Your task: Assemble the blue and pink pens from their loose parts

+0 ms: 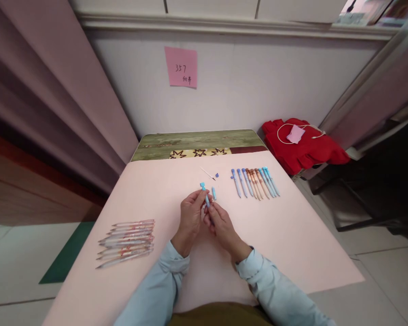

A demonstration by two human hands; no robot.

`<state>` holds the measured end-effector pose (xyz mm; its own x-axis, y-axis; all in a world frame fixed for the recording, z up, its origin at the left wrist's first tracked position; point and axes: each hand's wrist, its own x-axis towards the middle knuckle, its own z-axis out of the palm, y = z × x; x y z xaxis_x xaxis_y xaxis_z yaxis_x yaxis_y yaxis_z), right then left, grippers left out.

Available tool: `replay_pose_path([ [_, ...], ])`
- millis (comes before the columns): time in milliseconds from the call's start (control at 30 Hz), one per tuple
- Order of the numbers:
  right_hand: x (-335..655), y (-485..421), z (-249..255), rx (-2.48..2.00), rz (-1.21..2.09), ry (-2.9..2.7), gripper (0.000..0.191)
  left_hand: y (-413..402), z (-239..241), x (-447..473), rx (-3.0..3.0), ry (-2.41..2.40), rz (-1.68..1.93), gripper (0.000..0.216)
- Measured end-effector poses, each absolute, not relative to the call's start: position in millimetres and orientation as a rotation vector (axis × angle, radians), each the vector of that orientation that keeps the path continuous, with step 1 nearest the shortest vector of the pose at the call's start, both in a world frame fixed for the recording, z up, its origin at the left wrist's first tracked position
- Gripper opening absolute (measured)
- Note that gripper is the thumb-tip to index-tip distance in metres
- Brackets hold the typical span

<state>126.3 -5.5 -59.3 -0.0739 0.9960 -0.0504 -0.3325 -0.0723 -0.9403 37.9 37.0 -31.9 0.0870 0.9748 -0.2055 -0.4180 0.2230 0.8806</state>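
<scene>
Both hands meet over the middle of the table, closed around one blue pen [207,200]. My left hand [191,211] pinches its upper part, below a bright turquoise top [202,185]. My right hand [221,224] grips the lower part, whose tip is hidden by the fingers. Just beyond the hands lies a short turquoise pen piece [214,193]. Farther back are a thin white refill [207,173] with a dark tip and a small dark blue piece [216,174].
A row of blue, brown and turquoise pens [255,183] lies at the right. Several clear, patterned pens [127,240] lie at the left. A pale sheet [279,244] covers most of the table. Red cloth [292,156] with a white cord sits beyond its right edge.
</scene>
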Motion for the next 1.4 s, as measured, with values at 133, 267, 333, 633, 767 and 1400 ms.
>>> replay_pose_path([
  [133, 126, 0, -67, -0.920, 1.471, -0.939, 0.036, 40, -31, 38, 0.739, 0.982, 1.231, 0.036],
  [267, 130, 9, -74, -0.907, 1.348, -1.003, 0.032, 46, -33, 35, 0.758, 0.912, 1.231, 0.048],
  [333, 131, 13, -77, -0.930, 1.285, -1.020, 0.031, 47, -39, 34, 0.776, 0.843, 1.242, 0.051],
  [633, 126, 11, -90, -1.050, 1.227, -1.095, 0.027, 46, -58, 27, 0.723, 0.811, 1.088, 0.033],
  [767, 123, 10, -88, -1.075, 1.226, -1.078, 0.036, 44, -58, 26, 0.763, 0.809, 1.061, 0.037],
  [1400, 118, 4, -76, -1.041, 1.479, -1.103, 0.043, 61, -54, 4, 0.665, 0.837, 1.185, 0.025],
])
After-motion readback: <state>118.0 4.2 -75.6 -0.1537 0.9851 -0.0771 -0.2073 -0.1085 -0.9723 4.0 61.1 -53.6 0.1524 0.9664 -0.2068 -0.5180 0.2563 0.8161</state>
